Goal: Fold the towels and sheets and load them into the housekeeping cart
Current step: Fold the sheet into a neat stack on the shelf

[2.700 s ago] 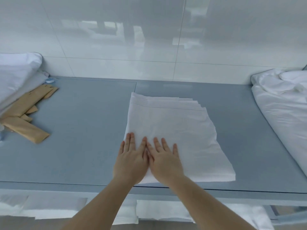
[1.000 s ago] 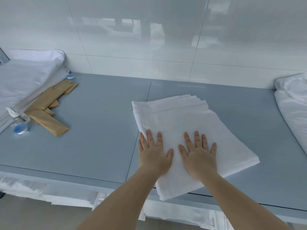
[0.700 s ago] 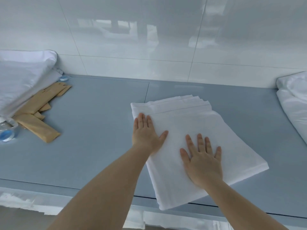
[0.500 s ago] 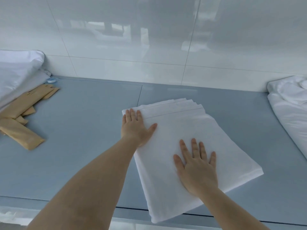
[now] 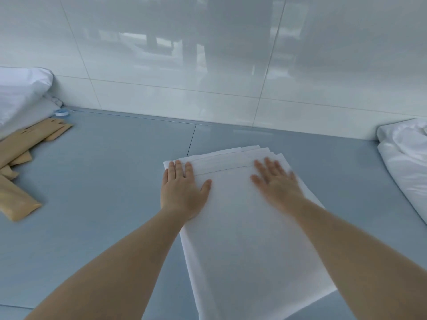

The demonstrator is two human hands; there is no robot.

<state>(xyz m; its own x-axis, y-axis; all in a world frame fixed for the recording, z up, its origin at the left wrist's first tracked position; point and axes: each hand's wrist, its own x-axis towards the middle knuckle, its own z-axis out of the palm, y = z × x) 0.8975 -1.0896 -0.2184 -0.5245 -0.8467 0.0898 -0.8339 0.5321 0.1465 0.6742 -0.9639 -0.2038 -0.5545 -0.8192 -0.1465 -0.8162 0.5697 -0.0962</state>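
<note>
White cloth lies flat under our fingers (image 5: 175, 167): those of our left hand (image 5: 182, 192) are straight and held close together, thumb splayed out to the side, the tips resting on the far left corner of the folded sheet (image 5: 249, 229). Our right hand (image 5: 275, 183) is also flat on the cloth, its fingers straight and slightly spread, blurred with motion, near the far right corner just below the stitched hem line. Neither hand pinches or curls round anything.

Half a second ago the right hand lay lower, about the middle of the sheet; it has since slid up toward the far edge, while the left hand has kept to its corner. A second ago both hands pressed side by side on the near part of the cloth, so both have travelled away from us across it.

The folded sheet rests on the grey-blue bench (image 5: 104, 204), its long side running away from us and turned a little to the left, its near end reaching the bench's front edge. Several layered edges show stepped at its far end.

Well apart to the left lie tan paper packets (image 5: 20, 155), with a white pillow-like bundle (image 5: 20, 93) behind them and a small blue cap (image 5: 61, 112) at the wall. At the far right sits a heap of unfolded white linen (image 5: 406, 162). Glossy white wall tiles (image 5: 208, 54) rise behind the bench.
</note>
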